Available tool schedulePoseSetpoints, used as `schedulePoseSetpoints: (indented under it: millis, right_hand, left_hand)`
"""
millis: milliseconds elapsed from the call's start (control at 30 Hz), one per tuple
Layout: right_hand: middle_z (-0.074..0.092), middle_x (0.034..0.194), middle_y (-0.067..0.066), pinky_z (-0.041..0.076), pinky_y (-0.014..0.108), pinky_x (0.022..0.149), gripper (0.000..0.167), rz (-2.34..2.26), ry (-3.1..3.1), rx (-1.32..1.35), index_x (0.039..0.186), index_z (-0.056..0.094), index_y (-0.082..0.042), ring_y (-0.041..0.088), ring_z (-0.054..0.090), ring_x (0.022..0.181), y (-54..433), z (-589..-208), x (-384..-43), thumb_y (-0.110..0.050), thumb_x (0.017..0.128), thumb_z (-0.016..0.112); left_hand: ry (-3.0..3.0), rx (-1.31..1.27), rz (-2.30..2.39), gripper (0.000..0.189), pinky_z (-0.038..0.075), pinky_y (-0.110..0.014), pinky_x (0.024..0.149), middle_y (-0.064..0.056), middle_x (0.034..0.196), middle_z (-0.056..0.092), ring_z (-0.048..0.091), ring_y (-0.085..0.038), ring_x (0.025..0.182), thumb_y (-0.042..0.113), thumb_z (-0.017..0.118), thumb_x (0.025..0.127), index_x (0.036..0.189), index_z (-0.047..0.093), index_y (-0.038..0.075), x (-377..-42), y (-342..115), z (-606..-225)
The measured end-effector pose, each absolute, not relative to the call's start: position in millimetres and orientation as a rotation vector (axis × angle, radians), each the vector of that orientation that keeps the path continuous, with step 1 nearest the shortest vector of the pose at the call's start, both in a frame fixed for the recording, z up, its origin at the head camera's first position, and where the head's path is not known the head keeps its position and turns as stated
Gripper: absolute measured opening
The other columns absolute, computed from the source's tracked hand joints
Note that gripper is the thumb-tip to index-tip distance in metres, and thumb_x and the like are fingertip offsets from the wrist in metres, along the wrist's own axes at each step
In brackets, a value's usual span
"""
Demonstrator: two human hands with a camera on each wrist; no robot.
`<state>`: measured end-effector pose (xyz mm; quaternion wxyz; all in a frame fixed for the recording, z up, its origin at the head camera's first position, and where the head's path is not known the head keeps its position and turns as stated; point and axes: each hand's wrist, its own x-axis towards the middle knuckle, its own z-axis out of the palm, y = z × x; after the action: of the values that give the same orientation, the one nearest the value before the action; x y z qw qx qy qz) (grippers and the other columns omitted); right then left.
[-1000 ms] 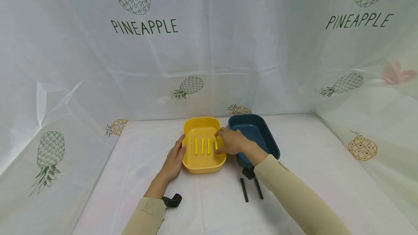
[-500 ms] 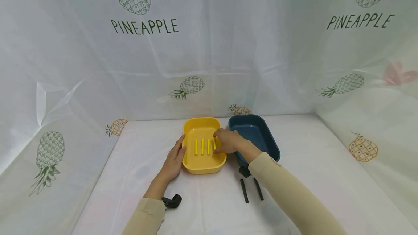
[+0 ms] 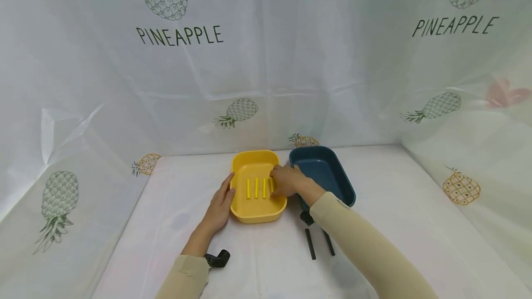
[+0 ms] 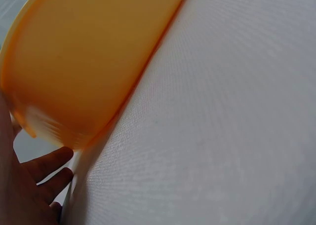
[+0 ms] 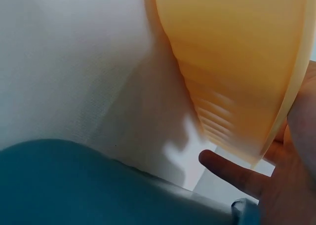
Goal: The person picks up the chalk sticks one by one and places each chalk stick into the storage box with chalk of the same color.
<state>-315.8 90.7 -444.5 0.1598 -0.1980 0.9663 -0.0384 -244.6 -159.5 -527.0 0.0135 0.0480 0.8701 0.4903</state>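
Note:
Three thin yellow sticks (image 3: 256,188) lie side by side in the yellow tray (image 3: 245,213). Right of them, a fourth yellow stick (image 3: 272,184) is pinched between the thumb and finger of my right hand (image 3: 288,181), which reaches over the tray's right rim. One of its fingers (image 5: 232,173) stretches outside the tray wall in the right wrist view. My left hand (image 3: 218,204) rests against the tray's left side. In the left wrist view its straight fingers (image 4: 52,163) meet the outer wall near the base.
Close by on the right stands a dark blue tray (image 3: 320,170), partly behind my right forearm. Two black sticks (image 3: 310,244) lie on the white cloth in front of it. A white curtain with pineapple prints (image 3: 241,110) hangs behind the table.
My right hand has shifted slightly left with the yellow stick, bringing it nearer the row of three. The left hand stays at the tray's side. The head view has tilted a little.

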Motion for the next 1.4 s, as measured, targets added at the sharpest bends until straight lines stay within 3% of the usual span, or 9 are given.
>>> schedulePoseSetpoints:
  millis: [267,533,800,1167,1400]
  right_hand:
    - [0.06,0.141,0.006,0.031,0.062,0.119,0.066,-0.11,2.743,-0.551,0.142,0.062,-0.015,0.031,0.055,0.124,85,-439,-316,-0.045,0.087,0.082]
    - [0.058,0.143,0.007,0.02,0.068,0.125,0.065,-0.105,2.735,-0.501,0.14,0.063,-0.014,0.037,0.047,0.141,80,-438,-318,-0.042,0.086,0.084]
    - [0.06,0.138,0.007,0.02,0.066,0.125,0.065,-0.116,2.74,-0.492,0.14,0.063,-0.015,0.033,0.049,0.129,79,-442,-319,-0.041,0.085,0.086]
    - [0.059,0.14,0.007,0.016,0.067,0.126,0.067,-0.132,2.743,-0.492,0.143,0.061,-0.015,0.034,0.047,0.133,80,-439,-318,-0.041,0.085,0.085]
    - [0.058,0.143,0.007,0.013,0.07,0.125,0.067,-0.146,2.75,-0.507,0.142,0.062,-0.016,0.034,0.047,0.136,79,-440,-317,-0.041,0.085,0.085]
  left_hand:
    - [2.706,0.16,1.53,0.051,0.021,-0.065,0.126,-0.009,0.17,0.031,0.028,-0.037,0.157,0.053,0.033,0.111,0.16,0.019,0.054,-244,-162,-527]
    - [2.697,0.16,1.538,0.051,0.021,-0.066,0.126,-0.008,0.17,0.03,0.028,-0.037,0.157,0.053,0.034,0.111,0.16,0.019,0.054,-245,-161,-528]
    - [2.7,0.149,1.531,0.053,0.021,-0.067,0.125,-0.009,0.17,0.03,0.027,-0.038,0.157,0.051,0.034,0.111,0.162,0.019,0.05,-245,-160,-527]
    - [2.71,0.177,1.544,0.054,0.019,-0.067,0.126,-0.009,0.171,0.029,0.026,-0.039,0.157,0.053,0.032,0.111,0.162,0.018,0.05,-247,-160,-527]
    - [2.702,0.161,1.547,0.052,0.021,-0.066,0.126,-0.005,0.171,0.029,0.028,-0.036,0.157,0.055,0.033,0.11,0.16,0.017,0.055,-246,-162,-530]
